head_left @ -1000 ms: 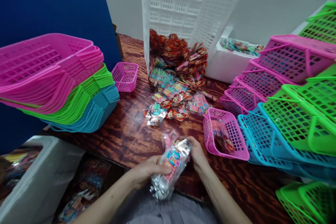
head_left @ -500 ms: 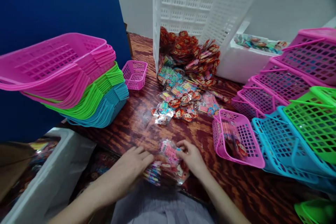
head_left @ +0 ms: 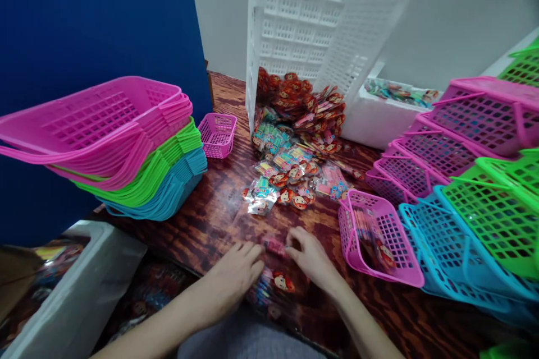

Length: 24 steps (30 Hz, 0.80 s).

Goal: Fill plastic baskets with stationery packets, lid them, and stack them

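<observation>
Near the table's front edge, a small clear packet with pink contents point(head_left: 275, 246) is stretched between my two hands, blurred by motion. My right hand point(head_left: 310, 255) pinches its right end between thumb and fingers. With fingers curled together, my left hand point(head_left: 238, 270) is closed at the packet's left end; its grip is partly hidden. Just below them lies a bunch of clear packets point(head_left: 269, 290) with blue sticks and a red-haired cartoon head. A pink basket point(head_left: 381, 235) right of my right hand has several packets leaning inside.
A loose pile of packets point(head_left: 290, 171) spills from a tipped white crate point(head_left: 305, 22). Stacked pink, green and blue baskets point(head_left: 155, 162) stand at left, near a small pink basket point(head_left: 218, 134). More baskets point(head_left: 458, 235) crowd the right. A foam box point(head_left: 105, 258) sits at lower left.
The pink packet has been lifted off the bunch and turned between my hands. My left hand has moved right, to the packet's end. The view has tilted slightly up.
</observation>
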Tool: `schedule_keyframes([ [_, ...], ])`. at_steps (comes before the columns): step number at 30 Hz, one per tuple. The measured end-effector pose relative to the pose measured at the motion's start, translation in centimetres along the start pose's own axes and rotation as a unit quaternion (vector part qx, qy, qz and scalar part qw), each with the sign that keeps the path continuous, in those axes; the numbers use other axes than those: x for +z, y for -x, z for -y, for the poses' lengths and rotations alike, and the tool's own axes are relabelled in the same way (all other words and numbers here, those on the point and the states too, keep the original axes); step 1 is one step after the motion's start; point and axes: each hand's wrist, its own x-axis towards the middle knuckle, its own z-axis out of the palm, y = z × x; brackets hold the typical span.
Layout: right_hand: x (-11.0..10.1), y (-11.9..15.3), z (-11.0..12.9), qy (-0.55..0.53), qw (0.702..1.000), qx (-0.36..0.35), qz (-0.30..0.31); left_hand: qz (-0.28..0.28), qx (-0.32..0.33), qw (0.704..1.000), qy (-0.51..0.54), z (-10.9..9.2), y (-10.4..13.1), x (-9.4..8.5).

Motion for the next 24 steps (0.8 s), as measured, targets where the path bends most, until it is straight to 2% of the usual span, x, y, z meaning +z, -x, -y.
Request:
schedule_keyframes([
  [2,-0.3,-0.2,0.6,0.011,0.999,-0.046,-0.007,-0.042,0.015,0.999,-0.030,0.1,-1.2,0.7],
  [4,-0.3,0.0,1.3,0.006,0.996,-0.087,0.015,-0.055,0.029,0.997,-0.040,0.3,-2.3,0.8],
  [7,-1.1,-0.5,1.8,-0.007,0.991,-0.086,0.099,-0.021,0.038,0.999,-0.017,0.6,-3.0,0.3],
  [9,-2.8,-2.3,1.9,0.019,0.989,-0.059,0.131,0.007,0.023,1.000,0.000,0.7,-2.9,0.2],
  [10,-3.9,-3.8,2.0,0.044,0.991,-0.045,0.118,0.015,0.012,1.000,0.004,0.7,-2.8,0.3],
  [12,-6.2,-7.6,2.2,0.112,0.994,0.004,0.002,0.018,-0.007,1.000,0.008,0.7,-2.5,0.8],
  [14,-8.1,-11.9,2.5,0.153,0.984,0.042,-0.087,0.014,-0.019,1.000,0.010,0.6,-2.3,1.5],
  [16,-9.1,-15.8,2.9,0.190,0.970,0.076,-0.134,0.006,-0.029,0.999,0.011,0.5,-2.3,2.1],
  [20,-8.3,-20.8,3.6,0.248,0.952,0.118,-0.133,0.023,-0.070,0.997,0.021,0.2,-3.0,2.3],
  [24,-7.2,-22.5,3.7,0.282,0.943,0.147,-0.103,0.063,-0.103,0.992,0.037,0.0,-3.7,1.7],
])
